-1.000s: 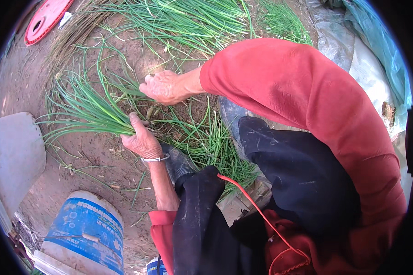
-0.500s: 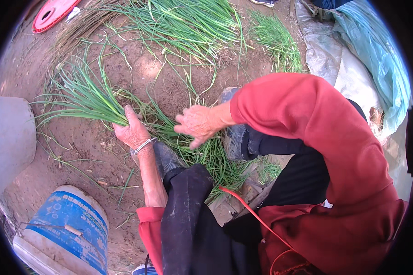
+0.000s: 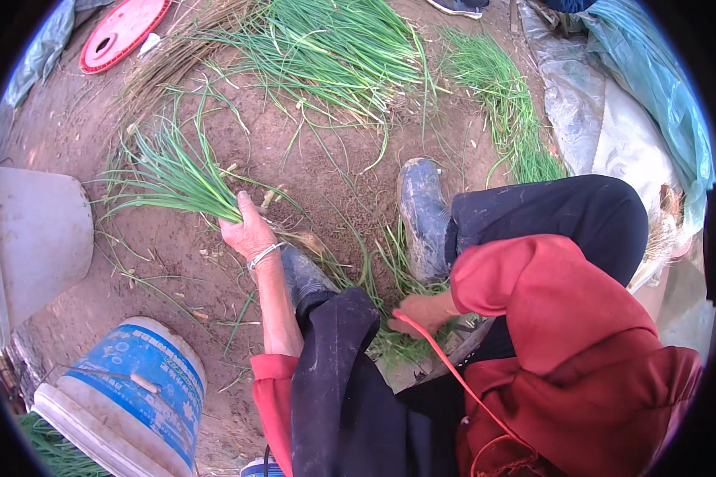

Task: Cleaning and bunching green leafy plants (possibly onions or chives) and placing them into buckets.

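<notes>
My left hand (image 3: 248,232) is closed around the white ends of a bunch of green onions (image 3: 175,171), whose leaves fan out to the far left. A metal bracelet (image 3: 264,254) circles that wrist. Down between my knees, my right hand (image 3: 423,312) is bent over loose green leaves (image 3: 406,346) lying there. Its fingers are partly hidden, so I cannot see whether they grip any leaves. A red cord (image 3: 453,366) hangs from my clothing and passes in front of this hand.
A large heap of green onions (image 3: 326,56) lies ahead, with a thinner green pile (image 3: 505,99) to its right. Plastic sheeting (image 3: 589,95) covers the right side. At left stand a white bucket (image 3: 44,238) and a blue-and-white bucket (image 3: 143,381). A red lid (image 3: 123,36) lies far left.
My right hand has moved back toward my body, and the loose greens between my boots now lie closer to me. My right knee has swung outward. The left hand keeps its bunch.
</notes>
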A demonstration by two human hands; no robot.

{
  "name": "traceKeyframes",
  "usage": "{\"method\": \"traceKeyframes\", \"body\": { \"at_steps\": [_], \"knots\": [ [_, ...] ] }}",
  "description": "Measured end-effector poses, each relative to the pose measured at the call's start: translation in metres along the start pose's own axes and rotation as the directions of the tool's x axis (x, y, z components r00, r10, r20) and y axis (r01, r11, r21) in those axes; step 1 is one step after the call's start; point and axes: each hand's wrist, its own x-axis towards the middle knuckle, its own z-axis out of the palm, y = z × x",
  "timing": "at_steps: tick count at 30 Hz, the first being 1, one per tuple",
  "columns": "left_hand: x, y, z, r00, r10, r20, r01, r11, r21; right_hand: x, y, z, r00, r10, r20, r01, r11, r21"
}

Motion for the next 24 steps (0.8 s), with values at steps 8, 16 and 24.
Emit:
{"method": "traceKeyframes", "body": {
  "at_steps": [8,16,24],
  "knots": [
    [0.002,0.001,-0.001,0.999,-0.030,0.021,0.030,1.000,-0.002,0.021,-0.007,0.031,0.981,-0.191,0.034,0.171,0.932,0.319],
    [0.001,-0.007,0.001,0.996,0.082,0.039,-0.081,0.997,-0.008,-0.046,0.065,-0.206,0.885,0.158,-0.438,-0.048,0.966,0.253],
    [-0.001,-0.009,0.007,1.000,0.025,0.018,-0.026,0.998,0.062,-0.209,0.188,-0.346,0.457,0.422,-0.783,-0.652,0.757,0.028]
  ]
}}
